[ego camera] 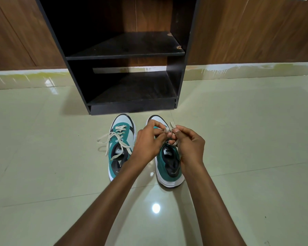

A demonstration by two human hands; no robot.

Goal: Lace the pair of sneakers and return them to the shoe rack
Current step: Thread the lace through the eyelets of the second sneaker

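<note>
Two green, white and black sneakers stand side by side on the tiled floor, toes toward the shoe rack (pixel 126 54). The left sneaker (pixel 120 148) has its cream lace threaded low down, with the loose ends spread to the left and over its opening. Both my hands are over the right sneaker (pixel 169 164). My left hand (pixel 148 141) pinches part of its cream lace (pixel 172 125) above the toe end. My right hand (pixel 188 144) pinches the lace just beside it. The right sneaker's eyelets are hidden under my fingers.
The black shoe rack has two open shelves, both bare, and stands against a wood-panelled wall (pixel 247 29). Glossy cream floor tiles (pixel 247 139) spread out on every side of the sneakers.
</note>
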